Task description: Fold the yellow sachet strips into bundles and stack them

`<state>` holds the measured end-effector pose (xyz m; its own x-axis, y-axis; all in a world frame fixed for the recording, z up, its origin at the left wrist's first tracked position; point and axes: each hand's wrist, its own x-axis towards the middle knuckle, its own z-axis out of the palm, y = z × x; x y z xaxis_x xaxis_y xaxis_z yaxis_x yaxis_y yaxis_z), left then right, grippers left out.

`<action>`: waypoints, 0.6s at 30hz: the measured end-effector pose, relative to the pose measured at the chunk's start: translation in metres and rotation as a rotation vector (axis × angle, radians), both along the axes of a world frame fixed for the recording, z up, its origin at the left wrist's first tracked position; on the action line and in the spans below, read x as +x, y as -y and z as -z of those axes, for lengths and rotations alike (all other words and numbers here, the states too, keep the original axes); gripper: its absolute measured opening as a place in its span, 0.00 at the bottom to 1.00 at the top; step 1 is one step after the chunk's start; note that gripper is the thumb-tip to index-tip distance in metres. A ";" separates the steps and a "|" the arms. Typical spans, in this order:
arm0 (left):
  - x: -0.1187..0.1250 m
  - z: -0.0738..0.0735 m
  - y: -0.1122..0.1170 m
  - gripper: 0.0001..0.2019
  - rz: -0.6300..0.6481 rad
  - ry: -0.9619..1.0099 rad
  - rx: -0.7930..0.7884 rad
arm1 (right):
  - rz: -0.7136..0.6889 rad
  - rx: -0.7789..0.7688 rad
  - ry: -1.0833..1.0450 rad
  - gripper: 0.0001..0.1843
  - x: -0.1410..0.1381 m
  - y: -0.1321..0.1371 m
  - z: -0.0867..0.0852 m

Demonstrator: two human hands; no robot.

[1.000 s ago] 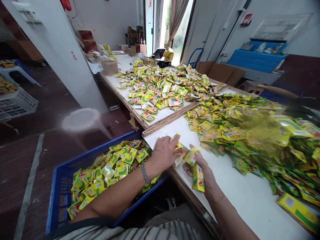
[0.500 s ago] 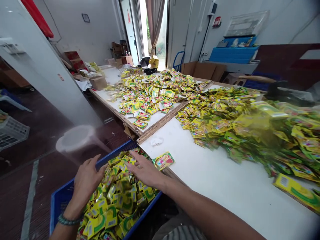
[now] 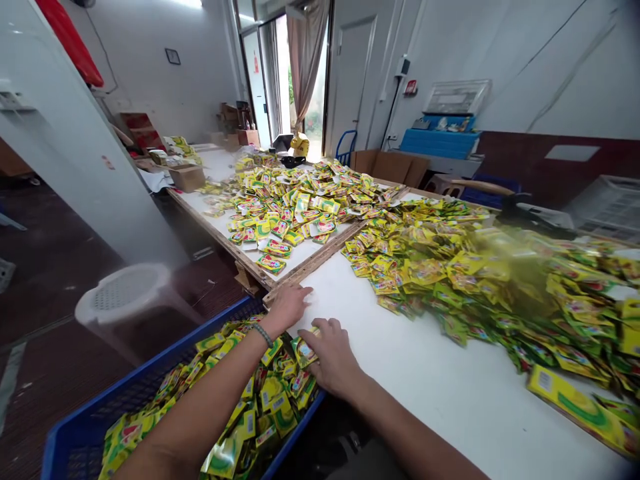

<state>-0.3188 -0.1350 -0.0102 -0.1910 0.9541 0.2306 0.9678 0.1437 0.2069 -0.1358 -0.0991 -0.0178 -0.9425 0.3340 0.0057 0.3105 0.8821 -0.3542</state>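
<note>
My left hand (image 3: pixel 290 308) reaches over the near corner of the white table (image 3: pixel 370 320). Its fingers are curled down at the tabletop, covering the spot where a crumpled white scrap lay; what is under them is hidden. A beaded bracelet circles that wrist. At the table's edge my right hand (image 3: pixel 336 353) is closed around a yellow-green printed packet (image 3: pixel 304 351), thumb and fingers on either side. Below both hands stands a blue plastic crate (image 3: pixel 67 427), heaped with similar yellow-green packets (image 3: pixel 280 407). My left forearm passes across the crate.
A large heap of yellow-green sachets (image 3: pixel 425 267) covers the table's right side. Small printed boxes (image 3: pixel 300 207) are piled on the adjoining table, beyond a wooden edge strip (image 3: pixel 320 257). A flat yellow box (image 3: pixel 575 407) lies at right. Left stands a white stool (image 3: pixel 125 293).
My left hand has moved from over the crate to the table corner, where the white scrap lay. My right hand has drawn back and taken hold of the packet at the edge. The view has shifted.
</note>
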 end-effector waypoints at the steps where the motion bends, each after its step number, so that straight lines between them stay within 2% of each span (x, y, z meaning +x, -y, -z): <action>1: 0.000 0.002 -0.005 0.15 0.001 -0.009 -0.016 | -0.029 0.062 -0.028 0.32 -0.001 0.001 0.000; 4: -0.001 0.006 -0.011 0.15 -0.038 -0.048 -0.050 | -0.072 0.143 -0.086 0.29 -0.001 -0.003 0.000; 8: -0.010 0.010 -0.008 0.15 -0.067 -0.097 -0.064 | -0.033 0.072 -0.145 0.30 -0.001 -0.006 0.002; 15: -0.030 0.009 -0.011 0.13 -0.001 -0.135 -0.114 | -0.279 0.122 -0.227 0.30 -0.009 0.045 -0.006; 18: -0.033 0.005 -0.014 0.14 -0.005 -0.109 -0.099 | -0.275 0.141 -0.284 0.31 -0.006 0.035 -0.011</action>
